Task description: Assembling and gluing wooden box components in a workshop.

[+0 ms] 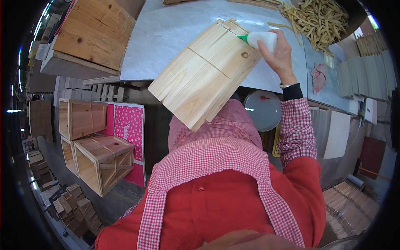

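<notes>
My right hand (pixel 280 55) is closed around a white squeeze bottle (pixel 266 40) with a green nozzle, tilted so its tip points left. The tip is at the far end of a pale wooden panel piece (pixel 204 68), close to a groove that runs across it. Another groove crosses the wood nearer its middle, and a dark knot shows near the right edge. This piece slants over the table's near edge toward my lap, its lower end off the tabletop. Hidden from sight is my left hand; whatever supports the low end does not show.
A grey-white table (pixel 146 46) spans the front. At far right, a round container (pixel 318 18) holds many pale strips. A pink cloth (pixel 318 78) lies to the right. Wooden crates (pixel 104 158) stand at left, below a large wooden box (pixel 93 33). A grey round lid or stool (pixel 263 110) sits below the table edge.
</notes>
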### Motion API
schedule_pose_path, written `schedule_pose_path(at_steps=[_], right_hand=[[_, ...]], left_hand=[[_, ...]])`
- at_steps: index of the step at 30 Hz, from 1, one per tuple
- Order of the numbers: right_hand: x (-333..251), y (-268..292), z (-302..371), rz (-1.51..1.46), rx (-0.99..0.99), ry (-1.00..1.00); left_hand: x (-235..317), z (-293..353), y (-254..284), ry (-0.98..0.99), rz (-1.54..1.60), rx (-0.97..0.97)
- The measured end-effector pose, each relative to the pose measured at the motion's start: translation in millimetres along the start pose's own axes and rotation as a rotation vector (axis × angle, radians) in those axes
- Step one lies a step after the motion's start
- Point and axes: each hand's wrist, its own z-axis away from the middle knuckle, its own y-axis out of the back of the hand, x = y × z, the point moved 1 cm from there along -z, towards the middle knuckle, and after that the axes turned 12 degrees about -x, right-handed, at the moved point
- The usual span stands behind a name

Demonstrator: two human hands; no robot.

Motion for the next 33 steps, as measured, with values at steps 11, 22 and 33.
schedule_pose_path(at_steps=[11, 22, 33], right_hand=[[-8, 47, 46, 0.035, 0.017, -0.124], [-71, -42, 41, -0.445, 0.058, -0.230], [-97, -84, 18, -0.344, -0.012, -0.055]], left_hand=[[5, 30, -13, 0.011, -0.026, -0.014], [-2, 84, -27, 0.076, -0.012, 0.056], [-5, 113, -35, 0.110, -0.018, 0.080]])
